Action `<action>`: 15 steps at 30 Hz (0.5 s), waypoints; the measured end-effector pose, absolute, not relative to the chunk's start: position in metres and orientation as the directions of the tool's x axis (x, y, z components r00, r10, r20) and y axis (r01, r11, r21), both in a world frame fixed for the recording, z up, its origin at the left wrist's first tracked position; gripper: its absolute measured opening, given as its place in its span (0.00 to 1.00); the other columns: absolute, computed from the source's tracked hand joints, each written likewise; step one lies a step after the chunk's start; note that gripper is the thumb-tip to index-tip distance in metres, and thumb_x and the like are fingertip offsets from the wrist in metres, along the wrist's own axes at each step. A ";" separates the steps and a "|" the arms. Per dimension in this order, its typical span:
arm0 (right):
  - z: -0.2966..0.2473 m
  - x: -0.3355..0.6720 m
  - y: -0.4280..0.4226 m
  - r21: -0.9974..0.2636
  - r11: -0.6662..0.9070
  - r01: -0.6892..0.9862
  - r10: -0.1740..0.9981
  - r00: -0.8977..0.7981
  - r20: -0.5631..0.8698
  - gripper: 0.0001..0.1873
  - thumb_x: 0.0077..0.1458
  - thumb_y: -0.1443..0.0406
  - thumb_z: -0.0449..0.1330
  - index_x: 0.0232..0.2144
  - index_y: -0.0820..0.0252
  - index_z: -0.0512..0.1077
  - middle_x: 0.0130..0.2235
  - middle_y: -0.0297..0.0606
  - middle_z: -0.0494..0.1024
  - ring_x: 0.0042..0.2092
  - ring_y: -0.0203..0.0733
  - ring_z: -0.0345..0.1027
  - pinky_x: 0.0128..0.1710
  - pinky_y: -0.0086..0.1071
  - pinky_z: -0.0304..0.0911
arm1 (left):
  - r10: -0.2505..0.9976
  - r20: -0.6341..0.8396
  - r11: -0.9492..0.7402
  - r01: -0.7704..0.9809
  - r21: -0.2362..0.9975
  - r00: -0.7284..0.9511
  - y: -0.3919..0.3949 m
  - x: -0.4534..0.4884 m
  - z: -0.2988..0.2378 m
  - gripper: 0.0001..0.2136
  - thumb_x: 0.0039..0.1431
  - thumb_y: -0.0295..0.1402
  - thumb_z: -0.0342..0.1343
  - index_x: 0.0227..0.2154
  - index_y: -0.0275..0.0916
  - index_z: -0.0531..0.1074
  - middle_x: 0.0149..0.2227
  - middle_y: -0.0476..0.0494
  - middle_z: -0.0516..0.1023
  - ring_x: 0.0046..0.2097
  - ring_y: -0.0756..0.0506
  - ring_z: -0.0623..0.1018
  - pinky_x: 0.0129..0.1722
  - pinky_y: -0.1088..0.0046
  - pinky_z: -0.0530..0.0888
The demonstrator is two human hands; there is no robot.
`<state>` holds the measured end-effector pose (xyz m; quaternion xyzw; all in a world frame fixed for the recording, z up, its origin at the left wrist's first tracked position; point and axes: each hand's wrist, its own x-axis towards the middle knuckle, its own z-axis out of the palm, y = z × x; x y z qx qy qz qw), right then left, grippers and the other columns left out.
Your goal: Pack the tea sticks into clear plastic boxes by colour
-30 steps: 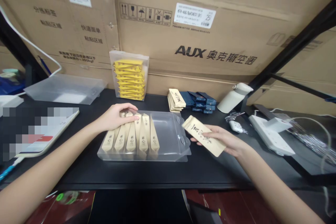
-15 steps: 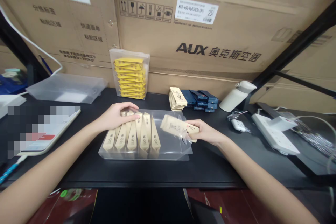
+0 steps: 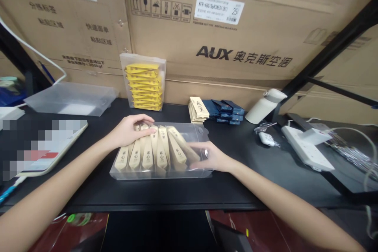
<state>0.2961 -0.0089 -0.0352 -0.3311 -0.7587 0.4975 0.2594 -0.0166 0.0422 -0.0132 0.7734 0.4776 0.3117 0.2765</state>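
Cream packets (image 3: 148, 156) in clear box (image 3: 174, 174), centre of frame. I judge them light, soft, crushable; pinch by side edges. Left hand (image 3: 130, 130) curled, holding packet tops; right hand (image 3: 214, 156) blurred at leaning packet (image 3: 178, 151), cannot tell if gripping.

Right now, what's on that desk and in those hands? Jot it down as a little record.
Left hand: touching tan packets in a clear plastic box
Right hand: at the rightmost packet; grip blurred
Behind box: yellow packets in an upright clear case; tan packet stack; navy packets
Farther right: white bottle, power strip
Far left: tablet
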 end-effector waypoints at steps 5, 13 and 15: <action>-0.026 0.299 -0.003 -0.939 0.281 0.200 0.602 -0.799 0.009 0.27 0.51 0.62 0.67 0.55 0.53 0.72 0.61 0.40 0.70 0.64 0.45 0.60 0.66 0.43 0.51 | 0.910 0.218 -0.391 0.559 0.731 0.352 0.042 -0.016 -0.013 0.20 0.51 0.50 0.62 0.41 0.40 0.76 0.42 0.44 0.81 0.46 0.40 0.79 0.50 0.62 0.73; 0.014 0.349 0.038 -0.816 0.302 0.494 0.672 -0.717 -0.185 0.12 0.54 0.67 0.54 0.25 0.62 0.76 0.28 0.38 0.80 0.32 0.40 0.75 0.38 0.35 0.70 | 0.900 0.240 -0.416 0.550 0.724 0.364 0.050 -0.023 -0.015 0.21 0.51 0.50 0.62 0.41 0.40 0.76 0.41 0.44 0.82 0.45 0.40 0.80 0.49 0.63 0.73; 0.016 0.357 0.063 -0.707 0.365 0.606 0.894 -0.440 0.085 0.10 0.52 0.67 0.53 0.23 0.61 0.72 0.26 0.37 0.77 0.29 0.39 0.72 0.32 0.33 0.68 | 0.903 0.240 -0.410 0.547 0.730 0.356 0.052 -0.025 -0.015 0.21 0.51 0.50 0.62 0.41 0.39 0.76 0.41 0.43 0.82 0.44 0.40 0.80 0.49 0.63 0.73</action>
